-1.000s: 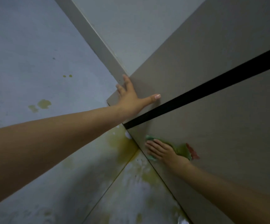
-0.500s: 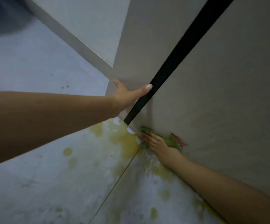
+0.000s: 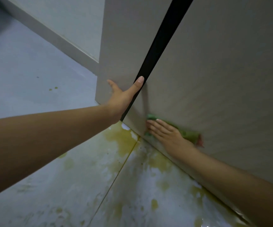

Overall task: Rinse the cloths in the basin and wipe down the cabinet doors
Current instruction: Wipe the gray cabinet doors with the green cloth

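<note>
Both hands flat: R hand (image 3: 167,133) pressing cloth (image 3: 188,134) maybe slightly lower; L hand (image 3: 124,97) unmoved on door (image 3: 124,46).

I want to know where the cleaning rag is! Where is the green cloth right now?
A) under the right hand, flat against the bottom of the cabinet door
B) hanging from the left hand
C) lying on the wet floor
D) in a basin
A: the right hand presses the green cloth flat against the lower part of the cabinet door, just above the floor.
</note>
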{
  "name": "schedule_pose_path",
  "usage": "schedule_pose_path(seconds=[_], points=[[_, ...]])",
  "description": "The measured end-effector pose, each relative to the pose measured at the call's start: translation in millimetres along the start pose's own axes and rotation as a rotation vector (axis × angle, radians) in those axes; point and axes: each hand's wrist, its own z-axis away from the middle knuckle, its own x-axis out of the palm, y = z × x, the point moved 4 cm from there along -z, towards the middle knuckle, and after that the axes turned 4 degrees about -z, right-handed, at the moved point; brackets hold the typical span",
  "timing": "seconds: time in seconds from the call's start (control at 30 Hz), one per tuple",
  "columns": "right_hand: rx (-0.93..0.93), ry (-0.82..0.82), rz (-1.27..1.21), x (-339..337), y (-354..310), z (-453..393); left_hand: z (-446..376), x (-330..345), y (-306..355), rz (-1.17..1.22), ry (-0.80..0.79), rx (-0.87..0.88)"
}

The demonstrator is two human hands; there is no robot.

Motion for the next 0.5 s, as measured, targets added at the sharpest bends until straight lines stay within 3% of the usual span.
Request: schedule_pose_path(seconds=[0.13,0.2,0.3,0.43,0.5], points=[[0.238,0.231,0.134,-73.7,44.3,18.5,2.7,-1.9,6.2,0.033,-0.019,-0.014],[0.264,0.236,0.234,-77.5,42.8,16.1,4.1,-2.0,6.5,0.045,-0.016,-0.014],[0.129,0.071,0.408,-60.3,28.0,-15.8,2.7,-1.2,4.6,0.087,0.024,0.015],[-0.142,-0.221,0.456,-46.8,8.4,-48.5,5.3,2.3,7.2,0.093,0.067,0.021],[-0.096,-0.174,0.372,-54.0,18.2,-40.5,6.8,1.9,7.6,0.081,0.092,0.018]])
